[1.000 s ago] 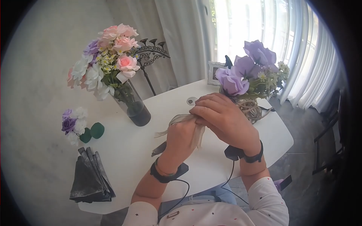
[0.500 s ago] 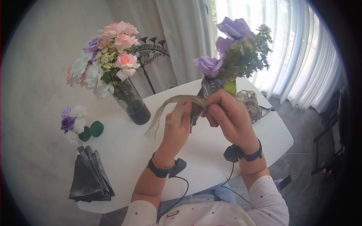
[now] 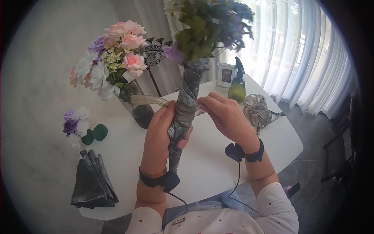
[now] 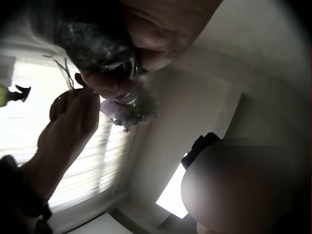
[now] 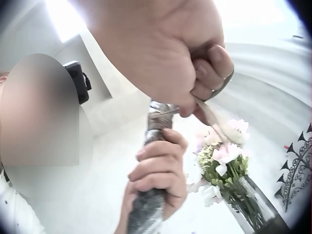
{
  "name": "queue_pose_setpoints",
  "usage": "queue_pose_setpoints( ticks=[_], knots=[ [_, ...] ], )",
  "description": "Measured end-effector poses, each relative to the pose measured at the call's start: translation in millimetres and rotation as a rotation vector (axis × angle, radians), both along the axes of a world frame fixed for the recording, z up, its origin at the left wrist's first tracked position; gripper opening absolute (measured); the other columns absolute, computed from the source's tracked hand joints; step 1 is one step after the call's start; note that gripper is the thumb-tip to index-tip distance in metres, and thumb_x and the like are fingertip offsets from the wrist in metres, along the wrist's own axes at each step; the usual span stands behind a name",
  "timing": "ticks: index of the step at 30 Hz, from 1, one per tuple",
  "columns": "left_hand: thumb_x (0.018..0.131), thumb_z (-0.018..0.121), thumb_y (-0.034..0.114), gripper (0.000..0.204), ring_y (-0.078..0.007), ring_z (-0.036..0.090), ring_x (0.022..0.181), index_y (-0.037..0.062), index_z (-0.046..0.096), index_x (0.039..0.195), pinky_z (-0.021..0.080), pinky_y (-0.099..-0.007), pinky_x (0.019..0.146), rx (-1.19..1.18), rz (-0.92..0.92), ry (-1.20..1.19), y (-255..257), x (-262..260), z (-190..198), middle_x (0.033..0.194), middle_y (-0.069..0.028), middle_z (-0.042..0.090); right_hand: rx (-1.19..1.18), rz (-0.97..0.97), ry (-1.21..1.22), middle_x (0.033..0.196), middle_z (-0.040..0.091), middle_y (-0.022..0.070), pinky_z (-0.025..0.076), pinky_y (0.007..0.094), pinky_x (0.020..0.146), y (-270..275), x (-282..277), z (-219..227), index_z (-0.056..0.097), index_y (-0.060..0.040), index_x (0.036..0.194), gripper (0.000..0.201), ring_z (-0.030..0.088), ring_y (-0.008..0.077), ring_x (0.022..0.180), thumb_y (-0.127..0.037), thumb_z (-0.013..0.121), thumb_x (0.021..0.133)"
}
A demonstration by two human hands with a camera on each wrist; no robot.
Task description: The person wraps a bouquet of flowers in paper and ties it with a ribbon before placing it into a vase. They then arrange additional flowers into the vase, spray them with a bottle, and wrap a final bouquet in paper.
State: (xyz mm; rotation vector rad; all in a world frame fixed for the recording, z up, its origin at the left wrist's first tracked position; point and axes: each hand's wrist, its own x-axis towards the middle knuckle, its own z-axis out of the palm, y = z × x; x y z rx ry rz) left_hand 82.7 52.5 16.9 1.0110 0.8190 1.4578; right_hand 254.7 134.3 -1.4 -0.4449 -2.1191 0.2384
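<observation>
My left hand [image 3: 155, 137] grips the bouquet's stems, which are wrapped in dark, shiny crinkled sheet [image 3: 190, 87]. The bouquet stands tilted above the table, its green leaves [image 3: 198, 29] and a purple flower [image 3: 176, 54] at the top of the head view. A sheer beige ribbon [image 3: 184, 114] goes round the wrapping just above the left fingers, and a loose tail [image 3: 150, 100] sticks out left. To the right of the stems, my right hand [image 3: 230, 119] pinches the ribbon. In the right wrist view, ribbon [image 5: 210, 115] runs from the right hand's curled fingers [image 5: 209, 73].
On the white table [image 3: 218, 163], a glass vase [image 3: 142, 115] of pink and white flowers stands back left. Small purple and white flowers [image 3: 74, 126] and folded dark sheets [image 3: 93, 183] lie left. A coil of cord [image 3: 258, 111], a green spray bottle [image 3: 237, 89] and a picture frame [image 3: 225, 75] are right.
The bouquet has come up and to the left, and its wrapped stems now stand in full view. My left hand has moved left and down the stems; the right hand has stayed at the ribbon.
</observation>
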Motion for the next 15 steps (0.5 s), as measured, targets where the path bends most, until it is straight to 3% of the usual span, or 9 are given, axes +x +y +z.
queue_pose_setpoints(
  ticks=[3, 5, 10, 15],
  knots=[
    [0.102, 0.032, 0.036, 0.037, -0.0128, 0.042, 0.038, 0.0033, 0.05, 0.099, 0.033, -0.0254, 0.036, -0.06, -0.146, 0.027, -4, 10, -1, 0.058, -0.0096, 0.051, 0.12, -0.042, 0.123, 0.082, 0.054, 0.0122, 0.045, 0.0403, 0.06, 9, -1, -3, 0.057, -0.0037, 0.1, 0.027, 0.057, 0.0339, 0.07, 0.007, 0.06, 0.075],
    [0.102, 0.028, 0.033, 0.035, -0.013, 0.041, 0.037, 0.0031, 0.047, 0.103, 0.033, -0.0253, 0.035, -0.065, -0.363, -0.152, -2, 14, -9, 0.058, -0.0102, 0.051, 0.118, -0.035, 0.13, 0.084, 0.055, 0.0121, 0.045, 0.0406, 0.06, 6, 1, -1, 0.057, -0.004, 0.1, 0.03, 0.057, 0.0341, 0.071, 0.009, 0.059, 0.073],
    [0.103, 0.026, 0.032, 0.034, -0.0127, 0.04, 0.035, 0.0041, 0.045, 0.107, 0.033, -0.0248, 0.034, -0.062, -0.465, -0.118, -1, 18, -13, 0.058, -0.0107, 0.05, 0.179, 0.068, 0.142, 0.087, 0.056, 0.0124, 0.045, 0.0411, 0.061, 6, 6, 4, 0.057, -0.0044, 0.098, 0.034, 0.057, 0.0346, 0.073, 0.012, 0.058, 0.068],
    [0.103, 0.029, 0.034, 0.035, -0.0128, 0.039, 0.035, 0.0045, 0.044, 0.114, 0.035, -0.0253, 0.034, -0.081, -0.499, -0.216, 5, 21, -16, 0.058, -0.0104, 0.049, 0.053, 0.104, -0.035, 0.089, 0.058, 0.0136, 0.046, 0.0408, 0.065, 12, 18, 5, 0.057, -0.0039, 0.098, 0.03, 0.058, 0.0348, 0.077, 0.011, 0.057, 0.072]
  ],
)
